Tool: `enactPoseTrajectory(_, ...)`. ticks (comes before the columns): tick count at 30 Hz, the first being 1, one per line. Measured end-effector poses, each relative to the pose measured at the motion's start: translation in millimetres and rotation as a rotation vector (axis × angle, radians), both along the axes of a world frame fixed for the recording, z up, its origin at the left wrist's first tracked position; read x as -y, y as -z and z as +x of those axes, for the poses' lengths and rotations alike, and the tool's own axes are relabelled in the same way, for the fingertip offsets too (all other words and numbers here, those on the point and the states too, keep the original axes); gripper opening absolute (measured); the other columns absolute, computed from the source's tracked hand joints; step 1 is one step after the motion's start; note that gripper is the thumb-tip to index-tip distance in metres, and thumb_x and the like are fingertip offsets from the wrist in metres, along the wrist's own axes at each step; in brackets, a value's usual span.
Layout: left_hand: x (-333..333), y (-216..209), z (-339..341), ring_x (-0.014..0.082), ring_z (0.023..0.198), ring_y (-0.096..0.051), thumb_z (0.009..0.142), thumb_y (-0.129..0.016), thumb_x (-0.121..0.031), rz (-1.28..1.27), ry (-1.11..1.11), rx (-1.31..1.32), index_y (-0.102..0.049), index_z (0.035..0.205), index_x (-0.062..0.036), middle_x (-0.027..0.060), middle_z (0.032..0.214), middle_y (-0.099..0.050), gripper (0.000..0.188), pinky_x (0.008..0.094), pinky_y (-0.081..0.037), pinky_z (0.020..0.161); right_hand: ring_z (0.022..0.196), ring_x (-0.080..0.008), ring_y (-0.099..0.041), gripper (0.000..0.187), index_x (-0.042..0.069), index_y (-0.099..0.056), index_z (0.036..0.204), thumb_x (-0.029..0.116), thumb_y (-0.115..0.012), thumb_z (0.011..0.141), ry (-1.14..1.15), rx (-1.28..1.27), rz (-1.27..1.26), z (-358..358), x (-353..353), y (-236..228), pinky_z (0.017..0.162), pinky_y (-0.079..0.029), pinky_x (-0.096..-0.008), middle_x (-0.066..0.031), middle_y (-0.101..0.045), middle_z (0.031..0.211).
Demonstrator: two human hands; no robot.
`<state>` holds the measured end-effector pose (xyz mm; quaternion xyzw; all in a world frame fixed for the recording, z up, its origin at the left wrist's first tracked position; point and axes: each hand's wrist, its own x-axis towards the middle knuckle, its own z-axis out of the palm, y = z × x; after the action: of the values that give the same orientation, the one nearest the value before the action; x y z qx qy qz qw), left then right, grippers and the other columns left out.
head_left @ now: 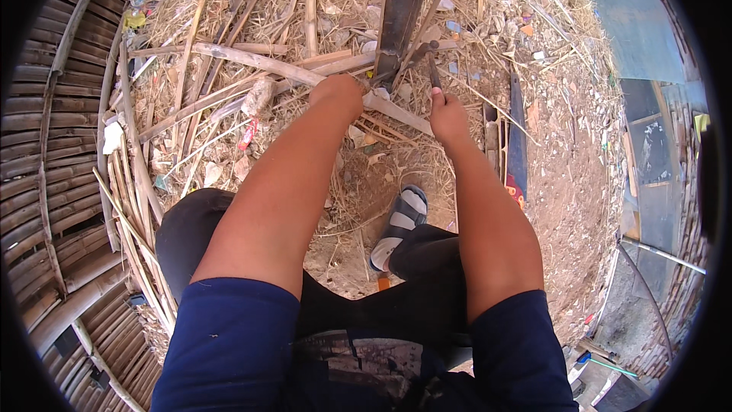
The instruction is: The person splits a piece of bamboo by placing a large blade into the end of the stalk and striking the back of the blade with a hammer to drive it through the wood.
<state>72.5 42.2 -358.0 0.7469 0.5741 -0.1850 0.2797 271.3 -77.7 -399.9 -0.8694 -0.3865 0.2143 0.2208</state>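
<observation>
My right hand [448, 116] is closed around the handle of a hammer [435, 69], its head up beside the foot of a dark upright post [402, 11]. My left hand [337, 96] is closed over a pale wooden pole [263, 62] that slants across the ground; its fingertips are hidden from above. The pole comes out past the hand and runs by the base of the post toward my right hand.
Straw, splinters and rubble cover the ground [564, 206]. A stone chunk [259, 98] lies left of my left hand. Bamboo slats [69, 130] form a wall at the left. A dark plank [518, 141] lies on the right, near sheet panels [640, 34]. My sandalled foot [404, 217] is below.
</observation>
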Motion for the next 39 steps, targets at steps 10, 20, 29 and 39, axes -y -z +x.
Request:
enactPoseTrajectory(10,-2.7,4.1,3.3,0.032,0.111,-0.071,0.088,-0.067,-0.018,-0.015,0.024,0.008,-0.073,0.116,-0.0042,0.0172,0.117,-0.073,0.031,0.0422,-0.057,0.093,0.086,-0.0492,-0.065,0.048,-0.003,-0.059,0.1,0.043,-0.044,0.107,0.144,0.093,0.344,-9.5,-5.2,-25.0,0.079,-0.046,-0.0577,-0.0277,-0.067,0.089)
enactPoseTrajectory(20,-2.3,31.5,14.7,0.0325,0.112,-0.07,0.085,-0.072,-0.015,-0.04,-0.002,0.061,-0.072,0.117,-0.0045,0.0182,0.118,-0.073,0.034,0.0431,-0.056,0.095,0.085,-0.0485,-0.063,0.051,-0.005,-0.064,0.099,0.042,-0.044,0.107,0.255,-0.173,0.242,10.9,-12.9,16.0,0.079,-0.047,-0.0541,-0.0274,-0.067,0.085)
enactPoseTrajectory(29,2.2,40.4,13.9,0.0329,0.111,-0.07,0.087,-0.071,-0.02,-0.082,0.022,0.021,-0.073,0.114,-0.0039,0.0186,0.118,-0.073,0.032,0.0429,-0.056,0.095,0.102,-0.0504,-0.065,0.052,-0.003,-0.063,0.11,0.045,-0.045,0.105,-0.116,0.072,-0.201,11.5,14.8,47.9,0.09,-0.048,-0.0549,-0.0315,-0.069,0.105)
enactPoseTrajectory(39,6.2,70.5,-5.8,0.0321,0.111,-0.07,0.087,-0.069,-0.023,-0.097,-0.034,0.022,-0.074,0.115,-0.0041,0.0178,0.119,-0.072,0.034,0.0429,-0.056,0.095,0.05,-0.0097,-0.041,0.035,0.007,-0.057,0.112,0.039,-0.045,0.106,0.444,-0.876,0.108,17.9,1.6,17.5,0.042,-0.034,-0.0267,0.001,-0.046,0.066)
